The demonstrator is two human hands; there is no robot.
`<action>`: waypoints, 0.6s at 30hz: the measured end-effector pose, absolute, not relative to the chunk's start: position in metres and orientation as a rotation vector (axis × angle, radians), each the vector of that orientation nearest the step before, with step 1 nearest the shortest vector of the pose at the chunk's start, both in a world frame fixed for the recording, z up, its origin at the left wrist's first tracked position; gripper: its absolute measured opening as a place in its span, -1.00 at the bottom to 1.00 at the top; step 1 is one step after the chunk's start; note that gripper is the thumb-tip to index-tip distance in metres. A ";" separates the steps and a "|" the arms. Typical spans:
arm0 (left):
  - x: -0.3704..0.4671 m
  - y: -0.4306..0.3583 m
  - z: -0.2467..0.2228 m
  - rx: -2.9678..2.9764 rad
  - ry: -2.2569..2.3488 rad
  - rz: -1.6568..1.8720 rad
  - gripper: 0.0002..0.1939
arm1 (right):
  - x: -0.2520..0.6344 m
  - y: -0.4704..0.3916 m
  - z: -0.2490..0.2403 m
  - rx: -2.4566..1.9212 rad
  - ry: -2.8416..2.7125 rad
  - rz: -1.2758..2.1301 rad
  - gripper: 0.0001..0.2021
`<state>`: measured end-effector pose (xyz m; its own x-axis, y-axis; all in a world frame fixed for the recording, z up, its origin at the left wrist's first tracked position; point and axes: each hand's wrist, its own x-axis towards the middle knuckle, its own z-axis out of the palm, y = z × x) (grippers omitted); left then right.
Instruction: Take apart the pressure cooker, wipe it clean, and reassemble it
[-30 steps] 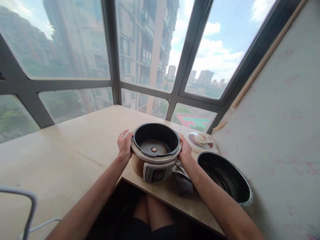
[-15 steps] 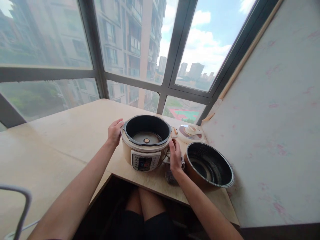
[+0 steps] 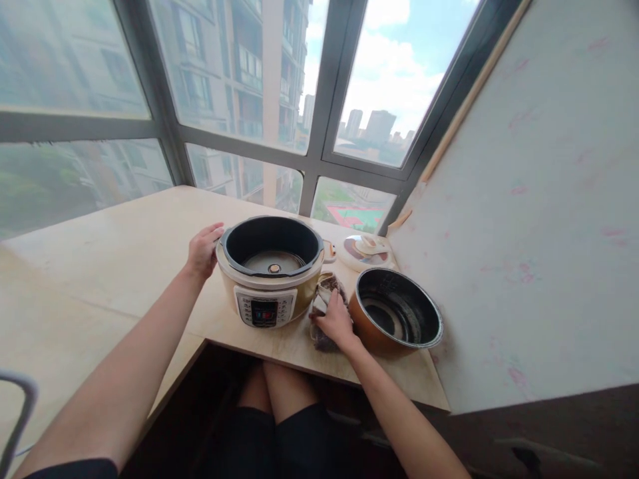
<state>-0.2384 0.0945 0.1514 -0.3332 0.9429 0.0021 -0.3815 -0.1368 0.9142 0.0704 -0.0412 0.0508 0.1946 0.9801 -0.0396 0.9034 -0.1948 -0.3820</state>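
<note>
An electric pressure cooker [image 3: 279, 285] stands upright on the tabletop, lidless, its dark inside and metal heating plate showing. My left hand [image 3: 204, 251] is closed around the cooker's left side, where its handle is hidden by the fingers. Between the cooker and the inner pot, my right hand [image 3: 337, 320] grasps a crumpled brown and pale cloth [image 3: 323, 340], which lies on the tabletop. Just right of that hand is the inner pot [image 3: 362, 319], orange-brown outside and dark inside, with nothing in it.
The cooker's lid [image 3: 367, 251] lies behind the inner pot, near the window. A patterned wall [image 3: 524, 233] bounds the right side. The pale tabletop [image 3: 124, 259] stretches left, its front edge running above my knees. A grey curved bar [image 3: 24, 392] stands at lower left.
My right hand has left the cooker's right side and come down onto the cloth, taking hold of it. My left hand stays on the cooker. The view has shifted slightly right.
</note>
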 end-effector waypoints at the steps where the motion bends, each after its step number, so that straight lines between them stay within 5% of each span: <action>1: -0.238 0.094 0.152 0.768 1.090 1.668 -0.78 | 0.067 -0.041 0.054 -2.212 -1.811 0.337 -0.03; 5: -0.236 0.090 0.156 0.769 1.119 1.659 -0.81 | 0.058 -0.044 0.061 -2.256 -1.874 0.177 -0.13; 12: -0.228 0.083 0.168 0.766 1.179 1.655 -0.85 | 0.072 -0.083 0.054 -2.062 -1.928 0.319 -0.66; 18: -0.218 0.075 0.181 0.784 1.331 1.627 -0.90 | 0.101 -0.139 0.039 -1.878 -1.894 0.390 -0.48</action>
